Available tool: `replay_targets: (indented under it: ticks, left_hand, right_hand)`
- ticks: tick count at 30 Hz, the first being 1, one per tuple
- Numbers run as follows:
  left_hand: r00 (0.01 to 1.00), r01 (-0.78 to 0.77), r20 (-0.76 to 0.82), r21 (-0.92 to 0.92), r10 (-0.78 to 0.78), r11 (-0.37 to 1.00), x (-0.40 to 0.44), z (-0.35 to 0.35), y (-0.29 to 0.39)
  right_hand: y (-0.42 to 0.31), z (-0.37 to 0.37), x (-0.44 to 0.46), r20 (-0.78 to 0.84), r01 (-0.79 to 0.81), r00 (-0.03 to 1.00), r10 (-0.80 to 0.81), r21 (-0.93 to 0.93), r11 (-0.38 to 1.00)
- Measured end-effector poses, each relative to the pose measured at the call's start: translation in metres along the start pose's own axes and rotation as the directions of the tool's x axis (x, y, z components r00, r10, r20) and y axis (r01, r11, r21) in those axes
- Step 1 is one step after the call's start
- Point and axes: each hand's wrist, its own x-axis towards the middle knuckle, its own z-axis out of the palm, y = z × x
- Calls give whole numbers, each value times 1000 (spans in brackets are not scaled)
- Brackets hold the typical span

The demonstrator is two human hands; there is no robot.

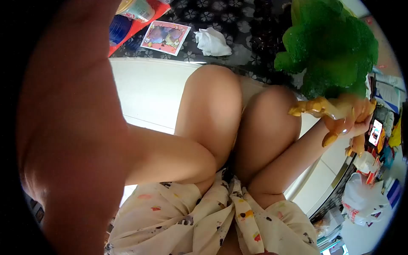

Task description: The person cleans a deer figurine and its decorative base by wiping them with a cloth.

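Note:
My left hand (72,127) looms large and blurred along the left side, right against the camera. Its fingers lie outside the view, so I cannot tell what they do. On the right, my right hand (361,121) is closed around the lower, golden-yellow part of a glossy green ornament (329,46). The ornament has a lumpy, leaf-like green top and is held up over the table's right end. Some of its yellow pieces stick out beside my fingers, and the grip is partly hidden behind them.
A black flower-patterned table (250,42) bears a crumpled white tissue (212,41), a pink-bordered picture card (165,37) and a red tray (159,10) with a tub (138,10). To the right are a lit phone (375,132), a white plastic bag (361,197) and mixed clutter.

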Motion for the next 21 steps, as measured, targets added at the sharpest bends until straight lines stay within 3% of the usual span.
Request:
replay_targets:
  ticks: [1, 3, 4, 5, 6, 7, 8, 9, 11, 15, 17, 19, 21]
  left_hand:
    - [1000, 5, 5, 4, -5, 1000, -1, -2, 0]
    - [1000, 9, 23, 6, -9, 1000, -1, -3, 0]
    - [1000, 12, 24, 13, -12, 1000, -1, -5, -1]
    - [999, 18, 38, 25, -19, 1000, -1, -6, 0]
    - [998, 22, 52, 38, -24, 999, 0, -9, 0]
    - [998, 20, 63, 61, -23, 998, -1, -11, 0]
    - [998, 20, 60, 72, -25, 997, -1, -13, -2]
    - [998, 24, 57, 78, -28, 997, 1, -17, -3]
    - [998, 32, 56, 98, -38, 995, 3, -20, -6]
    - [996, 48, 72, 118, -57, 992, 14, -10, -20]
    - [995, 42, 87, 126, -53, 991, 22, -3, -29]
    - [994, 48, 94, 133, -61, 990, 27, 0, -32]
    - [993, 54, 96, 154, -70, 987, 26, -1, -31]
  right_hand:
    - [-2, -1, 3, 33, -45, 999, 42, 101, 994]
    - [-3, -26, 19, 362, -250, 920, 149, 250, 935]
    - [-7, -62, 45, 631, -409, 756, 176, 244, 879]
    - [-8, -76, 61, 778, -521, 604, 170, 224, 824]
    - [-9, -89, 77, 891, -616, 426, 157, 159, 772]
    - [-8, -80, 81, 939, -670, 312, 142, 112, 734]
    - [-13, -81, 75, 644, -231, 764, 26, 235, 944]
    - [-17, -72, 60, 153, 117, 983, -98, -124, 985]
    - [-12, -65, 63, 6, 230, 972, -236, -232, 945]
    - [-4, -26, 28, -46, 195, 977, -208, -206, 959]
    - [4, -22, 22, -59, 307, 929, -365, -426, 851]
    - [6, -18, 16, -61, 346, 899, -433, -508, 789]
    - [0, -43, 38, -4, 320, 938, -346, -367, 873]
